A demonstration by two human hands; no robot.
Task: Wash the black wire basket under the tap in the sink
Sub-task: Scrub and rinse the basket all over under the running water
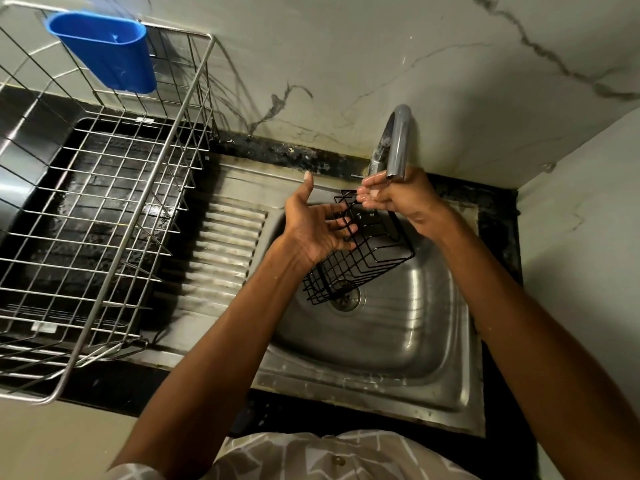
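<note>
Head view, looking down over a steel sink (433, 362) set in a dark tabletop (498, 216). Black wire basket (363, 258) held tilted above the sink bowl, upper end just under the tap (398, 143), lower end hanging over the drain (346, 299). Left hand (311, 226) on the basket's left side, palm up, thumb stuck out toward the wall, fingers loosely bent through and against the black wires near the upper rim; a light hold rather than a tight fist. Right hand (398, 199) directly beneath the tap spout, fingers curled together and wet, pinching the top edge of the basket at its upper corner; spout partly in front of the knuckles, so exact finger placement hard to tell. Thin stream of water visible from the spout down past the right hand into the basket. Ribbed draining board (225, 251) left of the sink bowl. Further left of the sink, a large steel wire dish rack (114, 209) on the tabletop, with a blue plastic holder (107, 50) hung on its back rail. Marble-patterned wall (346, 57) behind the tap. Patterned shirt (311, 455) at the near edge, below the sink.
</note>
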